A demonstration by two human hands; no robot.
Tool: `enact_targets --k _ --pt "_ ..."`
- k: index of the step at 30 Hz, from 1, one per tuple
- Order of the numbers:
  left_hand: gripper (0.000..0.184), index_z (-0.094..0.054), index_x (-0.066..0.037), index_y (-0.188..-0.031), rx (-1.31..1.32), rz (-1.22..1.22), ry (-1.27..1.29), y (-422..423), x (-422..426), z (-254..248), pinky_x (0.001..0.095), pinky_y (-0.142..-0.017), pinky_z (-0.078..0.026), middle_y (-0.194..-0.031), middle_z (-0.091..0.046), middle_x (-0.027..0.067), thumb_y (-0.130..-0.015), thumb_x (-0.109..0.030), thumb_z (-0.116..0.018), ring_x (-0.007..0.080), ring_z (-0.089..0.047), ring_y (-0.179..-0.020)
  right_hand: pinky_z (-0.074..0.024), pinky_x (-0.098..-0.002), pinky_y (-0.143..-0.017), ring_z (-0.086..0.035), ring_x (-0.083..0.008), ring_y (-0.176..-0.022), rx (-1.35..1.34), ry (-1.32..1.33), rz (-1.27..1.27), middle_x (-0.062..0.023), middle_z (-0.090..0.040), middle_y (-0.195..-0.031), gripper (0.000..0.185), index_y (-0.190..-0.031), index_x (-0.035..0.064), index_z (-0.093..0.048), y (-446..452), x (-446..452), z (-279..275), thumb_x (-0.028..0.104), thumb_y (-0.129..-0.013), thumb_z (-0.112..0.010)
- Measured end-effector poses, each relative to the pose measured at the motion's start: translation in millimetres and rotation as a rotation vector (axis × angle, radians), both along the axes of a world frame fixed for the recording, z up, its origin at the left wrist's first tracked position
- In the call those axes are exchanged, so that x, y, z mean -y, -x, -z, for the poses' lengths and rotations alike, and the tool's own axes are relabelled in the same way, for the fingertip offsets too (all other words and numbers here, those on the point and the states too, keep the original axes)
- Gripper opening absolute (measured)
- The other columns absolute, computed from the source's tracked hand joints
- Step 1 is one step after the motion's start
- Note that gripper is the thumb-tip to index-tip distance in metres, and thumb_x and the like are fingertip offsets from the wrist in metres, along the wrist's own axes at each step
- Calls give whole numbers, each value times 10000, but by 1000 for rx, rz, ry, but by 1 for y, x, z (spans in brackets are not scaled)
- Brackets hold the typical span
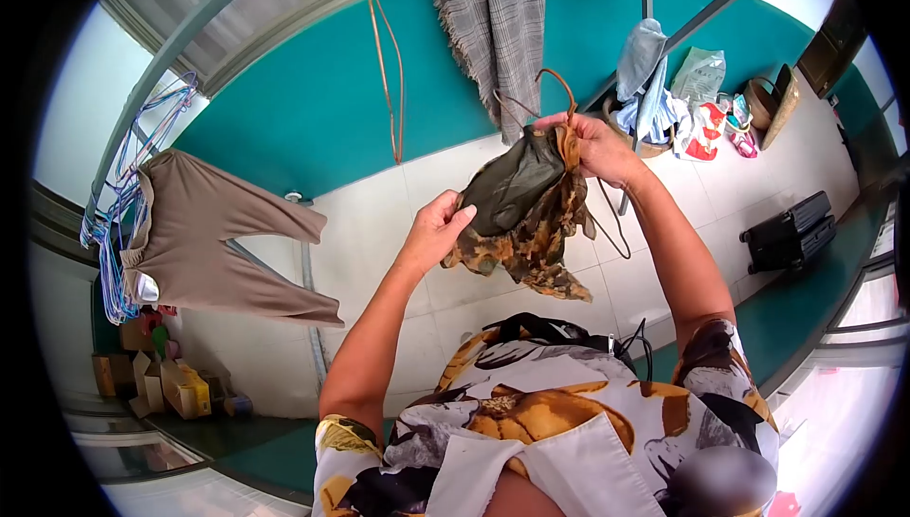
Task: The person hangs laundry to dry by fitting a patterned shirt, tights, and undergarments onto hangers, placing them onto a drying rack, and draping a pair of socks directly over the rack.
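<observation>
1. While the left hand (438,231) is pinching the outer edge of the dark mesh panel (512,197), the right hand (599,149) is gripping the gathered top of the camouflage garment (517,256) beside the hanger hook (570,92)

2. Both sets of fingers are grasping: the left thumb is lying over the mesh edge, and the right fingers are closing around the bunched top; whether they are also pressing on the hanger's wire, I cannot tell

3. The garment is hanging in the air between the hands, in front of the body and above the tiled floor (360,233), with its patterned lower part drooping in loose folds to a point

4. Judging by that droop, the cloth is probably weighing very little and behaving limply, so it is giving almost no support of its own; the thin mesh is likely slipping a little and risking a snag on the wire

5. For a sure hold, the thicker gathered band near the hook is offering the best grip, while the mesh is calling for a light pinch at its edge, with flat fingertips rather than nails; the wire is looking springy, so a hold near the hook's base is probably limiting its twisting
</observation>
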State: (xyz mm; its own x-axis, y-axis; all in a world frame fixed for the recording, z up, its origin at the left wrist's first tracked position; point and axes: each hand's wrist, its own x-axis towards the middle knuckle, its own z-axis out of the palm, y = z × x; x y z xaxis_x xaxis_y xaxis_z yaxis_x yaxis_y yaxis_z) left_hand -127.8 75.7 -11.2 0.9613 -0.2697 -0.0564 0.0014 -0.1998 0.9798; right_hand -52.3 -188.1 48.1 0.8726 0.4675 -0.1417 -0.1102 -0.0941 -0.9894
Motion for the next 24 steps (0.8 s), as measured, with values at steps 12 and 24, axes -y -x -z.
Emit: enact_targets --k 12,24 --pt "133 -537 -67 -796 -268 -153 121 7 -40 -54 189 -645 -380 -758 -539 -29 -747 -102 -655 47 -465 -705 -379 -201 -590 -449 -54 -666 246 -43 -37 37 -490 -752 372 -1081 39 -488 -5 12 11 72 -743 -640" --pt "284 -557 -33 -1005 -316 -215 7 19 -63 -58 205 -715 -432 -875 -600 51 -737 -29 -650 80 -543 -766 -387 -178 -648 -441 -30 -680 288 15 24 55 -489 -739 176 -986 40 -519 -9 -4 20 72 -817 -557"
